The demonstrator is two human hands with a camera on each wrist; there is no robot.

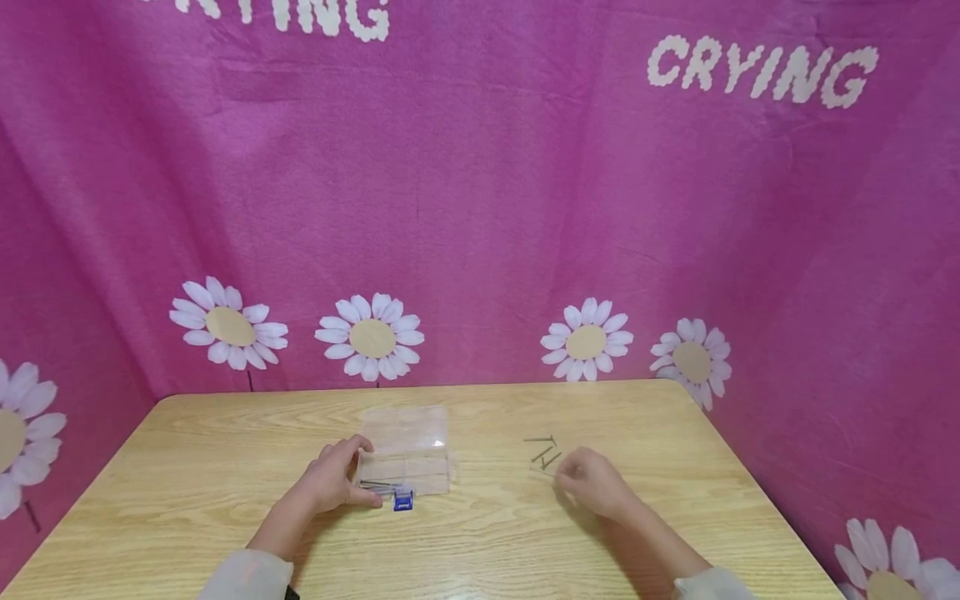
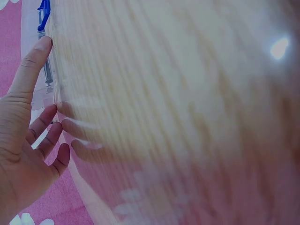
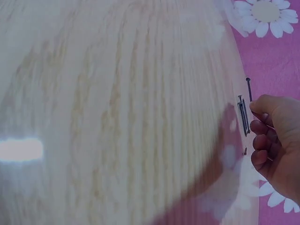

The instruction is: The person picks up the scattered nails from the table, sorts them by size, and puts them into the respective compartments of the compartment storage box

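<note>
A clear plastic box (image 1: 408, 429) lies with its lid raised or folded back, left of the table's middle. Several long nails (image 1: 381, 484) lie inside it near the front, beside a blue latch (image 1: 403, 502). My left hand (image 1: 327, 479) holds the box's left side, thumb along the front edge and fingertips at the side and rear. Farther right, my right hand (image 1: 597, 485) pinches a nail (image 3: 249, 88) between thumb and index finger, its head pointing away from the fingers. Several loose nails (image 1: 545, 455) lie on the table just beyond that hand.
Both hands work over a light wooden table (image 1: 480, 550) with rounded far corners. A pink-purple cloth (image 1: 480, 208) with white daisies and lettering hangs behind it and along both sides.
</note>
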